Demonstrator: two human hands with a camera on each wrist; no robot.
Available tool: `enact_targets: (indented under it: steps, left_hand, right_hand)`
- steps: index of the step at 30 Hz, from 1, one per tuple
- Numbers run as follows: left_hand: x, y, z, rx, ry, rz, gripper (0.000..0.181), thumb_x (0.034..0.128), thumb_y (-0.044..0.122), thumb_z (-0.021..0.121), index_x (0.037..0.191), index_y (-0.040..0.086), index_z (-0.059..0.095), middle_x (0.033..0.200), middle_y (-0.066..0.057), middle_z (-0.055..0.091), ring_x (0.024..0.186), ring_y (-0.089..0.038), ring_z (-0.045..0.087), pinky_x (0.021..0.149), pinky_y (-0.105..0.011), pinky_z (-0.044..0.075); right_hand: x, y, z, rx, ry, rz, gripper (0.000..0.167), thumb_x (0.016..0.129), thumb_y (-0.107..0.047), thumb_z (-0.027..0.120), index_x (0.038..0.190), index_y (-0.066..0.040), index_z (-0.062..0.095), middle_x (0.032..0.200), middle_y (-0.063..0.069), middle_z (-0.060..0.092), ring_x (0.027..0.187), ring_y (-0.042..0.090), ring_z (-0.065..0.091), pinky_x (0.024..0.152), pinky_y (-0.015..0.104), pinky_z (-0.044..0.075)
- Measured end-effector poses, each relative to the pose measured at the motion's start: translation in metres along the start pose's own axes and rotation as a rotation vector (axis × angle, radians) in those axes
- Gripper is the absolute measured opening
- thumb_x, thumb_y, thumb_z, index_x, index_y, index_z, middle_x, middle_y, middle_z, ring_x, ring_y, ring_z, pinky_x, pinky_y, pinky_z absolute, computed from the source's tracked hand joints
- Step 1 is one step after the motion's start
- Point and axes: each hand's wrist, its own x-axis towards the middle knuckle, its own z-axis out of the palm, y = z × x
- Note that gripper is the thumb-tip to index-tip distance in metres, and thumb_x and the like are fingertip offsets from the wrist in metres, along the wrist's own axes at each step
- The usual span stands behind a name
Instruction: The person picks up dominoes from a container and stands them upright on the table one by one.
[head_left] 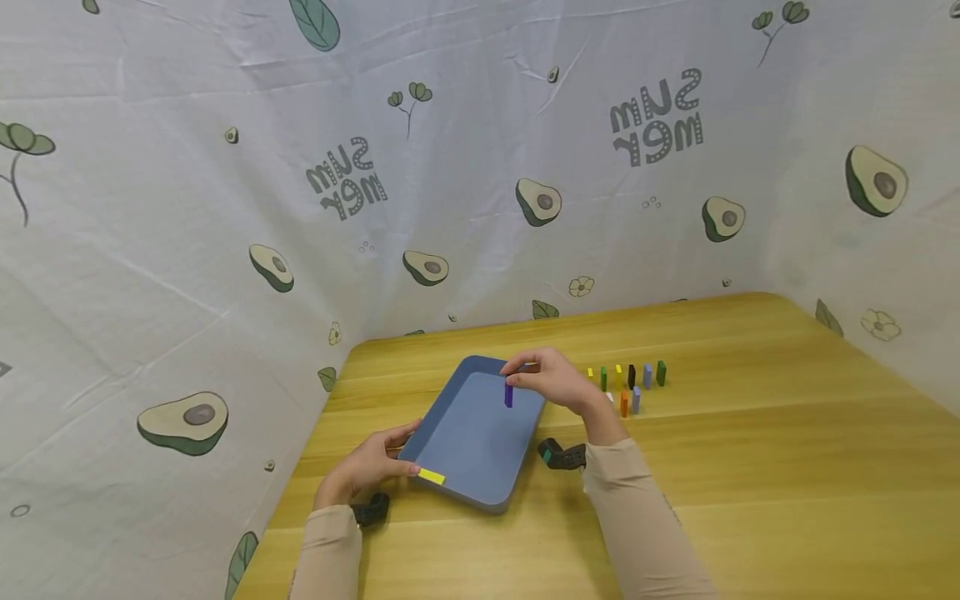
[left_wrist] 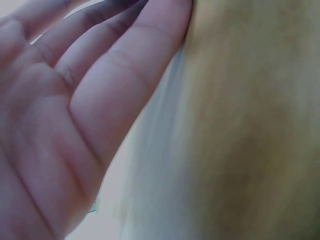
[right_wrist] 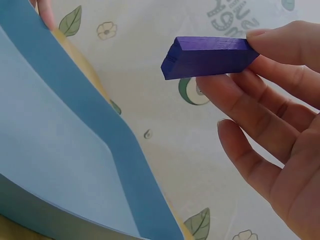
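Note:
Over the far right part of a blue-grey tray [head_left: 480, 433], my right hand [head_left: 558, 382] pinches a small purple block [head_left: 509, 393] between thumb and fingers. Its free end points down in the head view. In the right wrist view, the purple block [right_wrist: 210, 57] extends from the fingertips, apart from the tray [right_wrist: 55, 115]. My left hand [head_left: 371, 462] grips the tray's near left corner, with the thumb at the near edge and fingers along the left side. A yellow block [head_left: 431, 476] lies beside that thumb; whether they touch, I cannot tell. The left wrist view shows the left hand [left_wrist: 95, 95] close up, thumb hidden.
Right of the tray, several small upright blocks stand in two rows on the wooden table [head_left: 750, 467], including a dark green block [head_left: 661, 372], a black block [head_left: 632, 377] and an orange block [head_left: 624, 404]. A printed white cloth [head_left: 480, 167] hangs behind and beside the table.

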Motion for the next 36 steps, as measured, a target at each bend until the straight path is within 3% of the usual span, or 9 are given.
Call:
enact_targets:
  steps: [5, 11, 19, 28, 32, 36]
  left_hand:
    - [-0.001, 0.000, -0.001, 0.005, 0.001, 0.004, 0.086, 0.0887, 0.019, 0.077, 0.157, 0.002, 0.028, 0.162, -0.025, 0.024, 0.146, -0.049, 0.029, 0.112, -0.053, 0.040]
    - [-0.001, 0.000, 0.000, -0.011, -0.006, 0.004, 0.086, 0.0895, 0.018, 0.076, 0.157, 0.001, 0.027, 0.162, -0.027, 0.024, 0.145, -0.049, 0.031, 0.111, -0.053, 0.041]
    - [0.000, -0.002, 0.001, -0.007, 0.005, -0.010, 0.087, 0.0881, 0.020, 0.078, 0.157, 0.003, 0.028, 0.163, -0.025, 0.024, 0.147, -0.049, 0.027, 0.112, -0.051, 0.041]
    - [0.001, -0.002, 0.000, 0.019, 0.005, -0.009, 0.087, 0.0883, 0.021, 0.078, 0.157, 0.004, 0.029, 0.163, -0.024, 0.024, 0.148, -0.048, 0.027, 0.113, -0.052, 0.040]
    - [0.002, -0.003, 0.000, 0.020, 0.003, -0.007, 0.087, 0.0882, 0.022, 0.078, 0.158, 0.004, 0.028, 0.163, -0.024, 0.024, 0.147, -0.048, 0.027, 0.113, -0.055, 0.038]
    - [0.001, -0.004, 0.000, -0.004, 0.008, -0.015, 0.088, 0.0874, 0.022, 0.079, 0.157, 0.005, 0.029, 0.163, -0.024, 0.025, 0.148, -0.047, 0.028, 0.113, -0.056, 0.039]
  right_hand:
    - [-0.002, 0.002, -0.003, -0.003, 0.023, 0.005, 0.021, 0.100, -0.008, 0.060, 0.115, 0.002, 0.069, 0.114, 0.017, 0.069, 0.103, 0.026, 0.064, 0.095, 0.055, 0.051]
    - [-0.002, 0.003, -0.007, -0.003, 0.019, -0.009, 0.021, 0.100, -0.008, 0.059, 0.114, 0.004, 0.068, 0.106, 0.014, 0.070, 0.093, 0.018, 0.063, 0.084, 0.034, 0.054]
    - [-0.006, 0.006, -0.017, 0.000, 0.026, -0.014, 0.022, 0.100, -0.011, 0.061, 0.115, 0.002, 0.070, 0.112, 0.015, 0.071, 0.101, 0.021, 0.065, 0.097, 0.048, 0.052]
    - [-0.011, 0.010, -0.029, -0.029, 0.063, -0.037, 0.022, 0.099, -0.009, 0.060, 0.114, 0.004, 0.070, 0.115, 0.017, 0.070, 0.102, 0.021, 0.065, 0.095, 0.040, 0.053]
    - [-0.015, 0.010, -0.034, -0.019, 0.073, -0.021, 0.022, 0.100, -0.008, 0.060, 0.115, 0.005, 0.069, 0.111, 0.017, 0.070, 0.101, 0.025, 0.065, 0.096, 0.042, 0.052]
    - [-0.021, 0.010, -0.040, -0.024, 0.091, 0.008, 0.024, 0.100, -0.009, 0.059, 0.118, 0.005, 0.067, 0.119, 0.023, 0.068, 0.108, 0.030, 0.064, 0.099, 0.046, 0.051]
